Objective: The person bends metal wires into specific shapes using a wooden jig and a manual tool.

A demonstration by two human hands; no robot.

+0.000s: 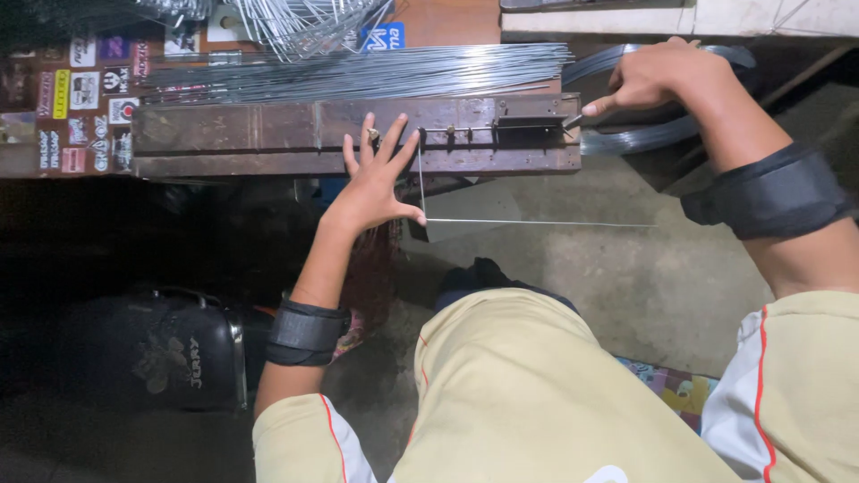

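Along the bench's far edge you have a bundle of straight wire rods (358, 72); stickers (85, 98) cover its left end, and a black bag (170, 349) sits on the floor.

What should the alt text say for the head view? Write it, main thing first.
A person's left hand presses a thin bent wire against a long brown bending jig, while the right hand grips a lever at the jig's end. Straight wire rods lie bundled behind it.
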